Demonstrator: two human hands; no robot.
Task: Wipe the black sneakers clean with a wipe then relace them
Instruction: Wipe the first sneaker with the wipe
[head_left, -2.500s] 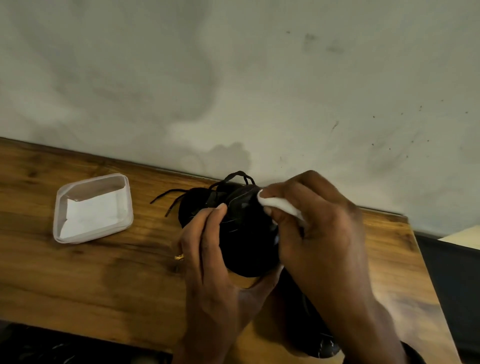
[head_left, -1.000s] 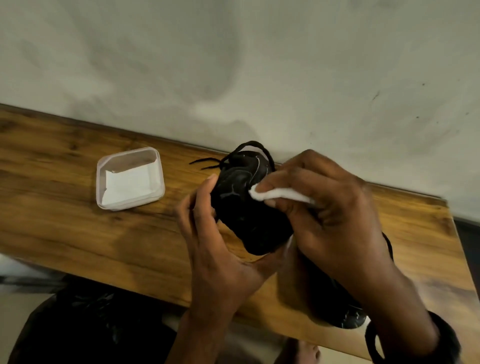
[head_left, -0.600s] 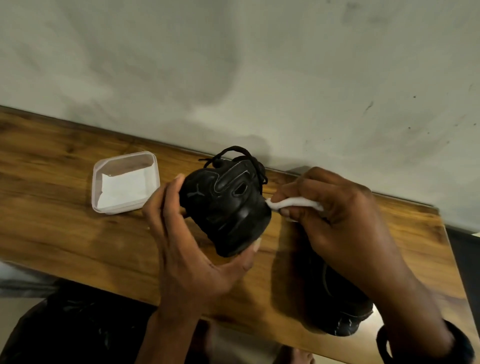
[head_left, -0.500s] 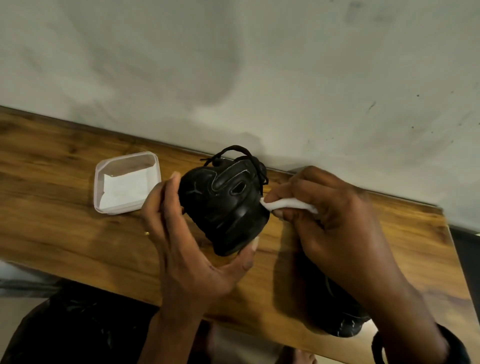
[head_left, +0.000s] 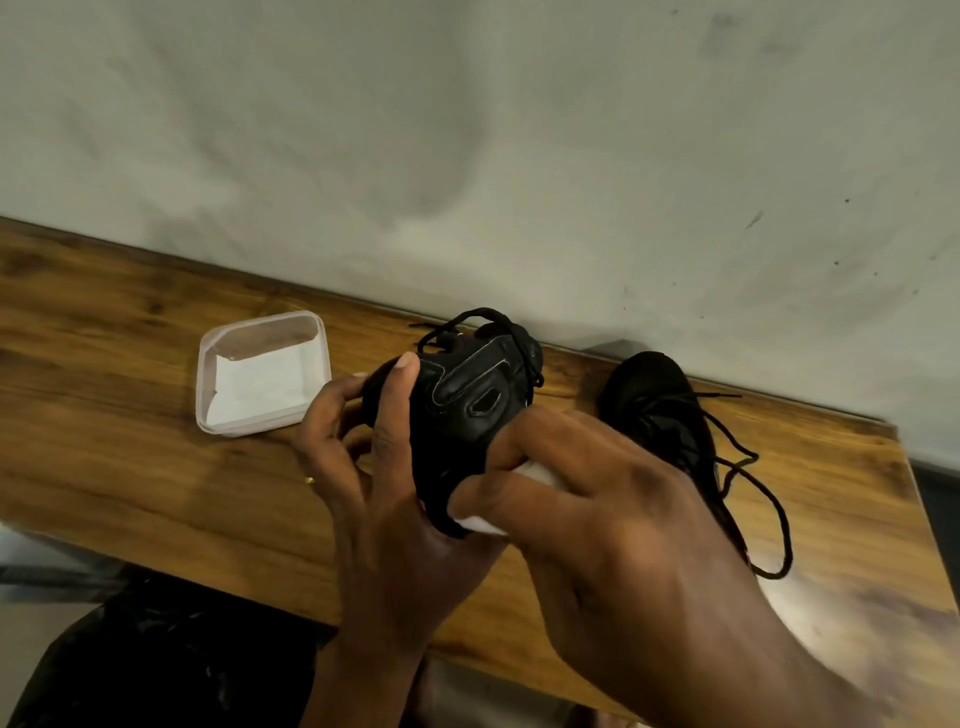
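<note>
My left hand (head_left: 384, 493) grips a black sneaker (head_left: 462, 405) and holds it above the wooden table (head_left: 130, 467), with my thumb on its upper side. Black laces loop out of its far end. My right hand (head_left: 613, 519) holds a white wipe (head_left: 483, 525) and presses it against the near lower end of that sneaker; most of the wipe is hidden under my fingers. The second black sneaker (head_left: 665, 410) lies on the table to the right, its loose laces (head_left: 763, 493) trailing toward the table's right end.
A clear plastic tub (head_left: 208, 384) with white wipes inside stands on the table to the left of the sneaker. A stained wall runs along the table's far edge. The table's near edge and right end are close. My dark-clothed lap shows below.
My right hand moved the wipe from the sneaker's right side down to its near lower end. It no longer covers the second sneaker. My left hand kept its grip.
</note>
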